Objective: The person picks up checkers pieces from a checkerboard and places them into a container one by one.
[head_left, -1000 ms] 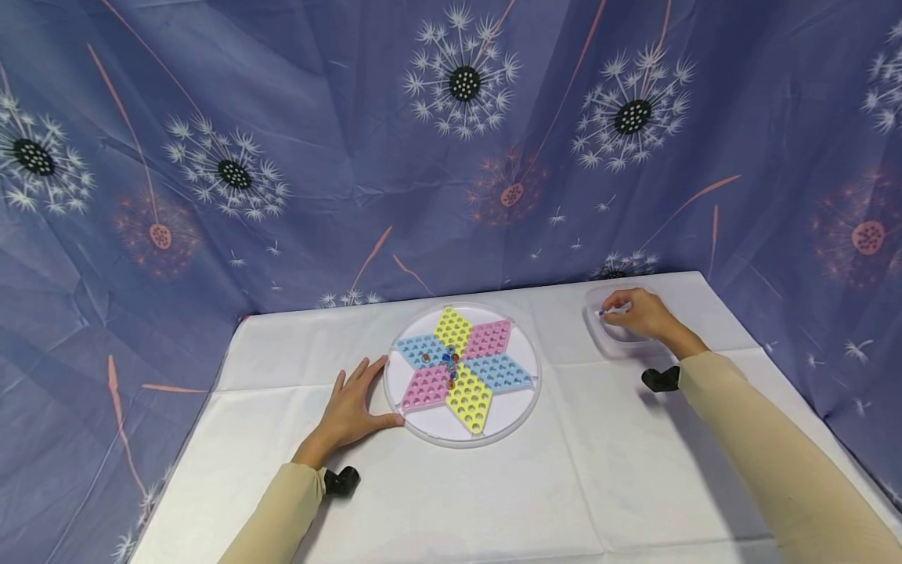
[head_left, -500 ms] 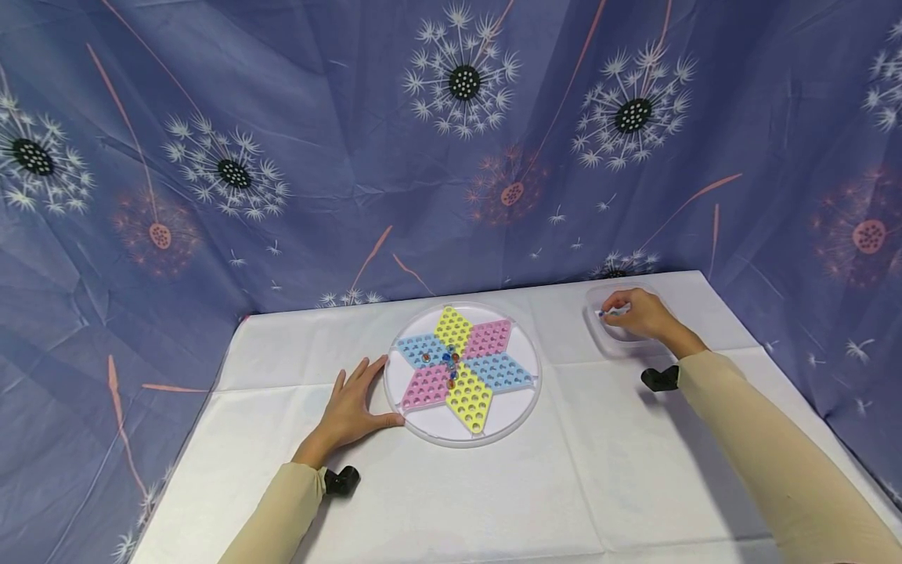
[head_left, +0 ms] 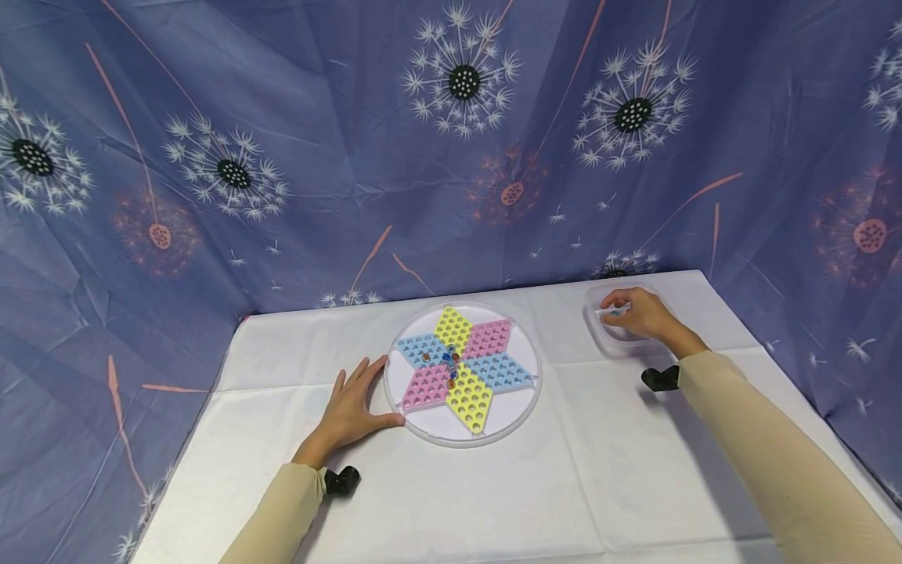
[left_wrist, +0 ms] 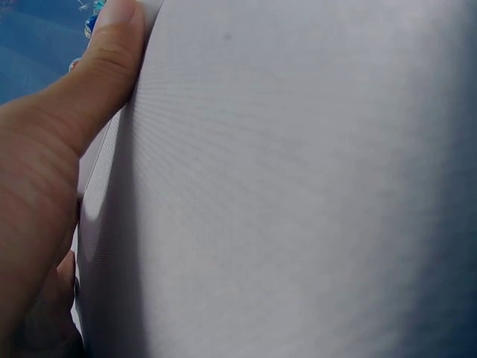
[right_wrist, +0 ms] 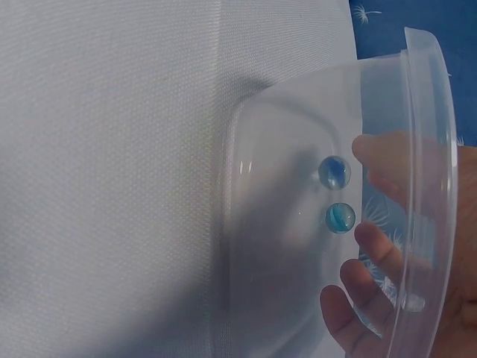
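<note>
A round Chinese checkers board (head_left: pixel 517 403) with a yellow, pink and blue star lies on the table. Several glass marbles (head_left: pixel 447 358) sit around its centre; a reddish marble (head_left: pixel 426 358) is on the left blue point. My left hand (head_left: pixel 350 407) rests at the board's left edge, thumb and fingers spread. My right hand (head_left: pixel 641 315) reaches into a clear plastic container (head_left: pixel 597 338) at the back right. In the right wrist view, a blue marble (right_wrist: pixel 335 173) and a teal marble (right_wrist: pixel 340 218) show in the container, near the parted thumb and fingers, with nothing visibly pinched.
A white cloth (head_left: pixel 493 501) covers the table. Behind it hangs a blue curtain (head_left: pixel 338 157) with a dandelion print. Black wrist devices (head_left: pixel 661 380) are strapped at both sleeves.
The blue marble seen at my right fingertips earlier no longer shows there in the head view. My left hand and the board have stayed still.
</note>
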A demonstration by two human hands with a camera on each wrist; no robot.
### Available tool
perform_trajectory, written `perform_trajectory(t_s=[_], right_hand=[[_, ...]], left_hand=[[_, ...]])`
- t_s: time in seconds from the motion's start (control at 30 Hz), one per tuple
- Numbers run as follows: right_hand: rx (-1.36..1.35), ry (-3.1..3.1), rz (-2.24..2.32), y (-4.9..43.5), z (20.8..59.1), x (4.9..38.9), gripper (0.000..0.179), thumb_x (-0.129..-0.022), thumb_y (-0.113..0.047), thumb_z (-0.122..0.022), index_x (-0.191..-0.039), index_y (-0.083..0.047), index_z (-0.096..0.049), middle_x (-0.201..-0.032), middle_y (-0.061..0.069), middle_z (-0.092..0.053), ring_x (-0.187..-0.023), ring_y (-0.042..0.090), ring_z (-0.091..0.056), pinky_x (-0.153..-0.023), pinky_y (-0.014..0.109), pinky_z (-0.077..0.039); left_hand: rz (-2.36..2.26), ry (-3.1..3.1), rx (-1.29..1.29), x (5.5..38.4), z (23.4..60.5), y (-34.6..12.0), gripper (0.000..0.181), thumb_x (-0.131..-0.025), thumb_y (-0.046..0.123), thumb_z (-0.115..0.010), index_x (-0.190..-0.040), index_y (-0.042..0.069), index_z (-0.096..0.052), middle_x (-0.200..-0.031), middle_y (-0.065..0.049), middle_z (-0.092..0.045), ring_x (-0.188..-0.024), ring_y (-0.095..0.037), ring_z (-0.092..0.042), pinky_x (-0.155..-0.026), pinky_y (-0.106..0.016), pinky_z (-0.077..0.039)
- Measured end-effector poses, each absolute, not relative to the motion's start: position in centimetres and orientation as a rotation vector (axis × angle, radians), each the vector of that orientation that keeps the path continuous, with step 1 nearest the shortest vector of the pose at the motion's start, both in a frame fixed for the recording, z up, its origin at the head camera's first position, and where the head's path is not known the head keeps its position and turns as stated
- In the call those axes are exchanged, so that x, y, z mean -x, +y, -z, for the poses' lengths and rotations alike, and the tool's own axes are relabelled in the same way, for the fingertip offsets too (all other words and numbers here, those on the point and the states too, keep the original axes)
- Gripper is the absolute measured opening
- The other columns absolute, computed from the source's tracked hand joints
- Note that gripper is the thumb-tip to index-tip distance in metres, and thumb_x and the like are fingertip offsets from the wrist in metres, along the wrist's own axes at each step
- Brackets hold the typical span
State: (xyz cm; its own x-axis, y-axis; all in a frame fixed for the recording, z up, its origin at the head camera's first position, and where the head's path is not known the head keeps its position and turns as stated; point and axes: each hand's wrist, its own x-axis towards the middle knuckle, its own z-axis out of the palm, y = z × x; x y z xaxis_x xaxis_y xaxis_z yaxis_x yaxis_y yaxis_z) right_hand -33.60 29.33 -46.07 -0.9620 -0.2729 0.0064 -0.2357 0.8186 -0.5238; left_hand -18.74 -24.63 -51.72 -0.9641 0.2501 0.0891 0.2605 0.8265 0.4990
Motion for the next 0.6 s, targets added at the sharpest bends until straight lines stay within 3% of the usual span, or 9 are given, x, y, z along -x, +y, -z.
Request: perform_trajectory(t_s=[0.4, 0.6], right_hand=[[0.451, 2.947, 0.832, 29.5, 45.5, 33.3, 0.028, -0.089, -0.027, -0.072, -0.110, -0.009, -0.069, -0.115, 0.026, -0.062, -0.096, 0.038, -0.062, -0.079, 0.051, -0.050], [0.449, 2.919, 0.845, 29.3, 45.0, 33.2, 0.030, -0.090, -0.029, -0.071, -0.112, -0.010, -0.068, -0.117, 0.025, -0.061, -0.102, 0.043, -0.060, -0.085, 0.056, -0.049]], left_hand=[[0.816, -2.975, 0.416, 18.8, 51.9, -24.7, 0.117, -0.062, 0.071, -0.077, -0.155, 0.020, -0.028, -0.157, -0.012, -0.031, -0.147, -0.031, -0.020, -0.119, -0.057, 0.000], [0.808, -2.966, 0.422, 18.7, 52.1, -24.8, 0.117, -0.062, 0.070, -0.078, -0.156, 0.022, -0.027, -0.157, -0.011, -0.032, -0.147, -0.031, -0.020, -0.119, -0.056, 0.000]])
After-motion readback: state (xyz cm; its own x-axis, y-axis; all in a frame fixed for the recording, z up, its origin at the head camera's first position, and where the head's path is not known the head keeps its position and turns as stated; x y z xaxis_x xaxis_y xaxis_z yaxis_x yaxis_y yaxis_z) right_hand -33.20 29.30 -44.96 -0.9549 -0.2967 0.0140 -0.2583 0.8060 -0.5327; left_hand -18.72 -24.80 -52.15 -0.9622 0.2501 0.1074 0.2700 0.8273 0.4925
